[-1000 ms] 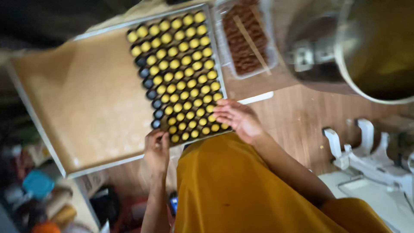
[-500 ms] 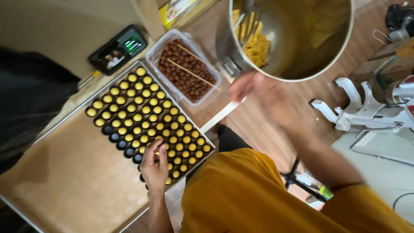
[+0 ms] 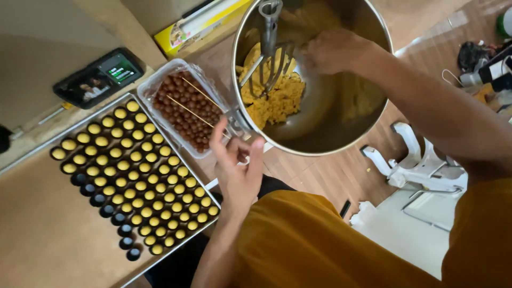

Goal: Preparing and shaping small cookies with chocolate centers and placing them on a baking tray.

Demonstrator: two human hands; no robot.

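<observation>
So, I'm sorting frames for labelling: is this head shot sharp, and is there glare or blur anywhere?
Head view: mostly sharp, the rows of small yellow dough balls are crisp; soft reflections but no harsh glare inside the large steel mixing bowl; the right hand is slightly soft; straight edges bend toward the corners.

This looks like a home kitchen set up for baking — a big steel mixing bowl (image 3: 341, 122) of yellow dough with a beater (image 3: 269, 48) in it, a baking tray (image 3: 48, 234) lined with rows of small filled cups (image 3: 136, 176), and a plastic tub of brown balls (image 3: 186, 109) — all laid out low on a wood-patterned floor (image 3: 314, 176).
</observation>
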